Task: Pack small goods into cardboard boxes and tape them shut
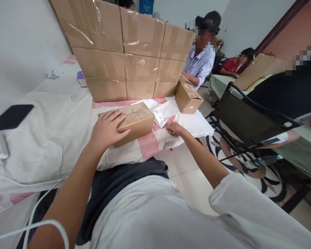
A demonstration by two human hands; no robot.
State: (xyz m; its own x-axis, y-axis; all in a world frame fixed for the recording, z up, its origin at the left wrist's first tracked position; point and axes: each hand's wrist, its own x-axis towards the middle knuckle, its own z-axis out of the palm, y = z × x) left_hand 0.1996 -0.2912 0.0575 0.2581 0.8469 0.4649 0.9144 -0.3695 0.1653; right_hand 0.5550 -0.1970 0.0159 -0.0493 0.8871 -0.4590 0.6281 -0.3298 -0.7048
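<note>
A closed brown cardboard box with dark printing on its taped top lies near the table's front edge. My left hand rests flat across its left end, fingers spread and thumb at the front edge. To the right of the box, my right hand is closed in a pinch; whatever is between its fingers is too small to make out. Just beyond those fingers is a small white object with dark marks, perhaps a roll of labels; its kind is unclear.
A wall of stacked, taped cartons stands behind the box. Another carton sits at the table's right end, near a person in a light shirt. A black flat device and a white cable are at left. A folding chair stands at right.
</note>
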